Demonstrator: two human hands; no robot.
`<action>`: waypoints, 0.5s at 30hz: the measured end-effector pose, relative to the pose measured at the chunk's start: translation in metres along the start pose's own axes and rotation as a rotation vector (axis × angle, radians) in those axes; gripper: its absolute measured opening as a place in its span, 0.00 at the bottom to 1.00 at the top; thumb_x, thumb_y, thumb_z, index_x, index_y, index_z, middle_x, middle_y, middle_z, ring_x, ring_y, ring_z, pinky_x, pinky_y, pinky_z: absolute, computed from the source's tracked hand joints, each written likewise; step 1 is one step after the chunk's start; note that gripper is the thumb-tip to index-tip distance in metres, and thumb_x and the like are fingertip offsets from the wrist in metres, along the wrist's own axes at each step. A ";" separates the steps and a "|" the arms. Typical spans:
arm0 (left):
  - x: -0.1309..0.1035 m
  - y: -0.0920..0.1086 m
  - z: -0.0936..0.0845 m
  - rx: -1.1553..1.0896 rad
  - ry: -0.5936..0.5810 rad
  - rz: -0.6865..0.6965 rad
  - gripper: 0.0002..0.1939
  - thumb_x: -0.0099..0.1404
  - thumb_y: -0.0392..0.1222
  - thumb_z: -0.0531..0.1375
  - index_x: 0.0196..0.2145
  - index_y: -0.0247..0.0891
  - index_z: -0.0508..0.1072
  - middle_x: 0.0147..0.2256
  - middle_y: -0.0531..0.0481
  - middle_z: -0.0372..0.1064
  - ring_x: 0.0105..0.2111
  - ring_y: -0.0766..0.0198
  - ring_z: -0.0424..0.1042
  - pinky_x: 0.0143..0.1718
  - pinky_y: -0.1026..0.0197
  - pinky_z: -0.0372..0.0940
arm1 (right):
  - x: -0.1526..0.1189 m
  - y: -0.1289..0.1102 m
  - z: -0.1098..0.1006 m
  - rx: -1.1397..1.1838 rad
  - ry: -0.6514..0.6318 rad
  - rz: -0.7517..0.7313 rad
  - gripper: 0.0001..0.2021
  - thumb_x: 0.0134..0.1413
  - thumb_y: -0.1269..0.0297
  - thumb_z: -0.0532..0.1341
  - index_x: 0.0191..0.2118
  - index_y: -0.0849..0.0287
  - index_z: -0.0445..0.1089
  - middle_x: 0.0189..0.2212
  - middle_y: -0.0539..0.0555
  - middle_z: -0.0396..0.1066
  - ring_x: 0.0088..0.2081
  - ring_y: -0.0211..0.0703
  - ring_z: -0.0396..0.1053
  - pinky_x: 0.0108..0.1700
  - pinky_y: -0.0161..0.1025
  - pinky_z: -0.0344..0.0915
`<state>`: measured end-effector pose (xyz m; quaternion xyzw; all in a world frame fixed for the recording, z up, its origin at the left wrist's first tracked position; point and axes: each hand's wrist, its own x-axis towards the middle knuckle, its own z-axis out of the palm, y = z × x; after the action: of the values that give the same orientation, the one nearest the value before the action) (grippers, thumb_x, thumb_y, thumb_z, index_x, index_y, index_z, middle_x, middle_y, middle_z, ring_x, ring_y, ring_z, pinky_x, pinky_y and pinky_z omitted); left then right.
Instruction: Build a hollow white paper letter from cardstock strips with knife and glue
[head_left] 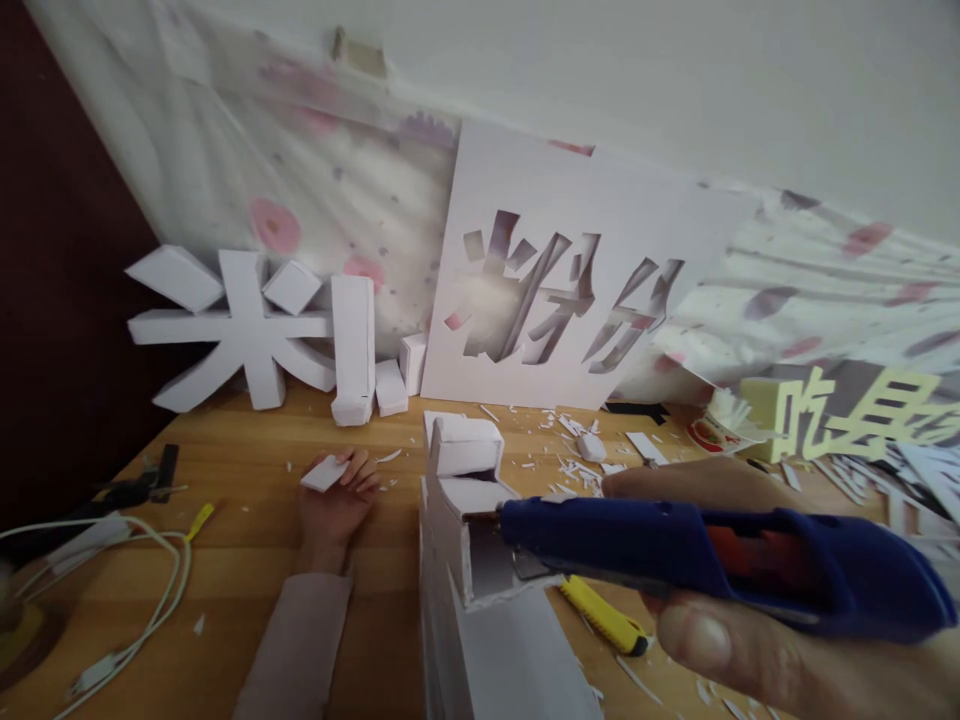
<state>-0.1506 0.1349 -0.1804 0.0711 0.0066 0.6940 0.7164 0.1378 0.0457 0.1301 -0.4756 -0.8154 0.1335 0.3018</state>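
Note:
My right hand (739, 630), large at the lower right, is wrapped round a blue glue gun (615, 540) with a red part inside. The gun's tip touches or nearly touches the upper edge of a hollow white foam-board shape (487, 560) that stands at the lower middle. On the table left of that shape, my left hand (337, 500) is closed on a small white board piece (325, 473). Its fingers are bent at the piece's right edge.
White block characters (251, 325) stand at the back left, beside a cut-out board (517, 375). A yellow cutter (604, 615) lies under the gun. White cables (169, 590) are at left; scraps and a paper bowl (712, 430) are at right.

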 end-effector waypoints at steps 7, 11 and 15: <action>0.000 0.001 0.001 0.001 0.023 0.001 0.16 0.72 0.49 0.62 0.30 0.37 0.69 0.24 0.59 0.62 0.22 0.70 0.63 0.24 0.65 0.64 | -0.009 -0.004 0.005 -0.029 0.098 0.163 0.26 0.42 0.24 0.65 0.34 0.39 0.79 0.23 0.43 0.80 0.20 0.43 0.77 0.17 0.34 0.69; 0.001 0.001 0.001 -0.001 0.028 -0.003 0.16 0.72 0.49 0.62 0.30 0.37 0.69 0.24 0.59 0.62 0.22 0.70 0.63 0.24 0.65 0.64 | -0.011 -0.006 0.000 -0.088 0.155 0.196 0.24 0.36 0.25 0.68 0.34 0.35 0.79 0.24 0.42 0.82 0.21 0.47 0.79 0.16 0.36 0.73; 0.001 0.000 0.001 -0.005 0.042 -0.001 0.17 0.72 0.50 0.61 0.30 0.37 0.68 0.24 0.59 0.61 0.22 0.70 0.62 0.24 0.65 0.63 | -0.008 -0.005 -0.003 -0.103 0.083 0.168 0.23 0.43 0.26 0.65 0.30 0.37 0.80 0.23 0.43 0.81 0.21 0.48 0.78 0.14 0.37 0.70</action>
<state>-0.1505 0.1359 -0.1791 0.0546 0.0199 0.6949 0.7168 0.1392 0.0357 0.1325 -0.5622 -0.7654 0.0962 0.2981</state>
